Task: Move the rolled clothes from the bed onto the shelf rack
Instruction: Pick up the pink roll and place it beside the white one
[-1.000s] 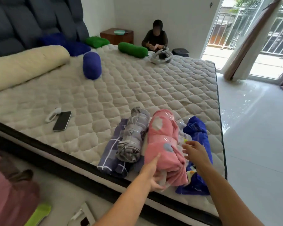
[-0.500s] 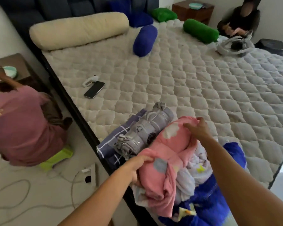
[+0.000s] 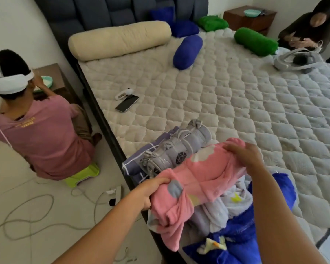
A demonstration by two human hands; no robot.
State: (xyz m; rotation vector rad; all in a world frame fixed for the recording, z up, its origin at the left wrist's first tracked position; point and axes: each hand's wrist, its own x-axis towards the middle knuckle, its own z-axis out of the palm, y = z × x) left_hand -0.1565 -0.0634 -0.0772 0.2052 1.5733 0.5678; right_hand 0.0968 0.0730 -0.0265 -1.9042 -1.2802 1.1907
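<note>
Pink fleece is what both hands are gripping from the head camera; the pink roll (image 3: 204, 172) is lying across the pile at the near corner of the bed (image 3: 227, 103), by its foot edge; the left hand (image 3: 151, 191) is closing its fingers around the loose near end, and the right hand (image 3: 244, 155) is pressing down over the far end, fingers curled onto the cloth. Just beside it, touching, the grey roll (image 3: 179, 149) is resting on a checked purple roll (image 3: 135, 162); a pale bundle (image 3: 223, 204) and a blue fleece (image 3: 282, 189) are sitting under and behind the pink one. No shelf rack is showing anywhere; I cannot tell where it is standing. To my eye the tail is hanging slack off the edge, so the left hand should be tucking it under before lifting; both hands should be squeezing inward and raising together, or the roll may be coming undone and dragging the pale bundle along.
</note>
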